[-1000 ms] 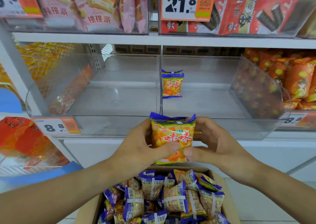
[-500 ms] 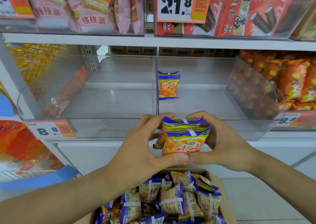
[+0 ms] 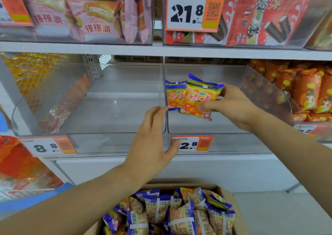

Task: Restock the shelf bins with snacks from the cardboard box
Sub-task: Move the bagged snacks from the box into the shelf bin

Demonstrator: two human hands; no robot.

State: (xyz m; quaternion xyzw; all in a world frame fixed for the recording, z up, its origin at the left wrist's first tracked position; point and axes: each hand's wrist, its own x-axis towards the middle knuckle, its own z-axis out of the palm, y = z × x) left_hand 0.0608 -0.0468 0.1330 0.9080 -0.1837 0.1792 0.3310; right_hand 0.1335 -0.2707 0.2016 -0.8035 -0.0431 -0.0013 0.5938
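At six o'clock, nearest the camera, a cardboard box [image 3: 226,194] is sitting open, filled with a heap of blue-and-orange snack packets [image 3: 181,215] lying mostly back side up. Two bare forearms are crossing over it toward the shelf.

The left hand [image 3: 150,143], just left of centre, is hanging in front of the shelf edge with its fingers loosely spread and holding nothing; its fingertips [image 3: 159,110] are reaching up to about the divider between the two clear bins, and its thumb is overlapping a price tag [image 3: 195,143] at five o'clock from centre.

Farther in, toward one o'clock, the right hand [image 3: 231,107] is pinching a snack pack [image 3: 196,99] between thumb in front and fingers behind, holding it tilted inside the right clear bin [image 3: 224,127]. There seems to be a second pack pressed behind it, a blue edge showing above, though I cannot tell for sure. Just beside it at nine o'clock, a standing pack [image 3: 175,95] is resting upright on the bin floor, partly covered by the held one.

The left clear bin [image 3: 111,109], at ten o'clock, is lying bare inside, with an 8.8 tag [image 3: 47,146] on its front.

At three o'clock, orange bags [image 3: 305,91] are filling the neighbouring bin. At twelve o'clock, on the upper shelf, pink pie packs [image 3: 93,14], red roll packs [image 3: 260,15] and a 21.8 tag [image 3: 192,8] are showing.
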